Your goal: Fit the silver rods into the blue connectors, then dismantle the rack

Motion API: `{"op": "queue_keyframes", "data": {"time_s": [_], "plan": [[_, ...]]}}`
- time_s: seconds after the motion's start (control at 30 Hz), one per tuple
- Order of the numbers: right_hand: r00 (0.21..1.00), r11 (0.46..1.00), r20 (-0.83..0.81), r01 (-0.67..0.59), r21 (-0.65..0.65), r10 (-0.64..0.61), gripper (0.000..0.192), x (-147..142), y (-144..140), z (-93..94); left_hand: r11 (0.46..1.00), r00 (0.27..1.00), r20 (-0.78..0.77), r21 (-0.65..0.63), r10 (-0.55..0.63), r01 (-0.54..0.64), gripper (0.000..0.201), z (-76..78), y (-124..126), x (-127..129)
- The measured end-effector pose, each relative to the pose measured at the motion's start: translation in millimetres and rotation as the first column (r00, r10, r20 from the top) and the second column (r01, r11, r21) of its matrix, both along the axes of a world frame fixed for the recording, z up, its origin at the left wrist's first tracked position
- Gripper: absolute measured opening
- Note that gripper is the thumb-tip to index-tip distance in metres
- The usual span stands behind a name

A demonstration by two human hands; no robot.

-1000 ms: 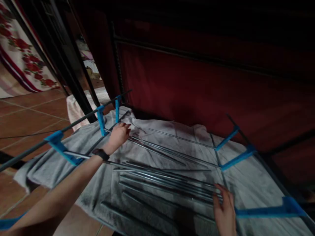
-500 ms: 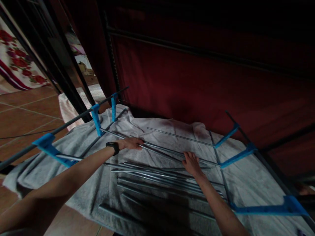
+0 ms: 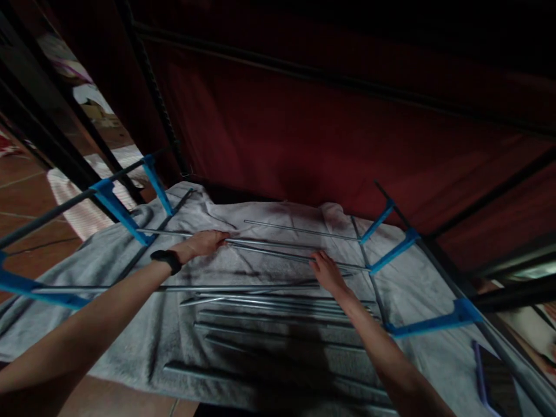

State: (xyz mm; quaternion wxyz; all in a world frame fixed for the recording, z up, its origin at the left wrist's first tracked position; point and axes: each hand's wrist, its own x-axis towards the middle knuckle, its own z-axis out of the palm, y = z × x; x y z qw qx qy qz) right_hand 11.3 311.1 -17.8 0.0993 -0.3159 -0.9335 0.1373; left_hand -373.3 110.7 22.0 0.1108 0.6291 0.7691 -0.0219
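Note:
My left hand (image 3: 207, 242), with a dark watch on its wrist, is closed around thin metal tubes near the middle of the cloth. One metal tube (image 3: 163, 232) runs left from this hand to a blue plastic bracket (image 3: 119, 214). A second metal tube (image 3: 269, 251) stretches right to another blue bracket (image 3: 395, 250). My right hand (image 3: 328, 271) has its fingers curled on that second tube; its fingertips are partly hidden. Several loose metal tubes (image 3: 260, 318) lie nearer me, partly under my right forearm.
Grey cloth (image 3: 147, 330) covers the work surface. Long dark rods (image 3: 56, 211) carry blue brackets at both sides. A thin tube (image 3: 299, 230) extends from a right bracket. A phone (image 3: 497, 376) lies at lower right. Dark red fabric (image 3: 304, 133) hangs behind.
The view has shifted to the right, bringing the phone into sight. Both hands stay at the tubes, and the tubes between them now lie at a slightly different angle.

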Motion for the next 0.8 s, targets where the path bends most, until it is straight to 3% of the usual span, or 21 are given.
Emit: {"op": "queue_keyframes", "data": {"time_s": [0.1,0.2,0.23,0.33,0.4,0.57,0.7,0.8], "plan": [[0.978,0.969,-0.207,-0.059,-0.239,0.008,0.021,27,-45,15.0,1.0,1.0,-0.007,-0.015,0.011,-0.011,0.044,5.6,5,-3],[0.968,0.846,-0.226,-0.209,-0.49,0.108,0.023,64,-98,26.2,0.999,1.0,-0.015,-0.033,0.024,-0.024,0.046,10.0,8,-4],[0.965,0.839,-0.215,-0.24,-0.488,0.151,0.028,76,-113,28.1,0.999,1.0,-0.016,-0.03,0.024,-0.024,0.047,10.8,9,-4],[0.979,0.917,-0.115,-0.199,-0.344,0.169,0.053,98,-142,25.6,0.999,1.0,-0.015,-0.028,0.017,-0.017,0.047,10.7,13,2],[0.982,0.956,-0.016,-0.187,-0.224,0.189,0.058,100,-147,18.0,0.998,0.999,-0.03,-0.049,0.03,-0.031,0.046,9.4,16,11],[0.963,0.972,0.136,-0.234,0.002,0.232,0.042,74,-141,-0.7,0.995,0.999,-0.04,-0.099,0.009,-0.012,0.035,5.2,14,44],[0.962,0.977,0.182,-0.211,0.031,0.202,0.035,56,-135,-1.2,0.996,0.995,-0.093,-0.076,0.046,-0.054,0.032,-0.1,9,61],[0.967,0.973,0.113,-0.23,0.006,0.228,0.031,54,-142,1.9,0.996,0.99,-0.125,-0.05,0.071,-0.077,0.032,-1.0,8,65]]}}
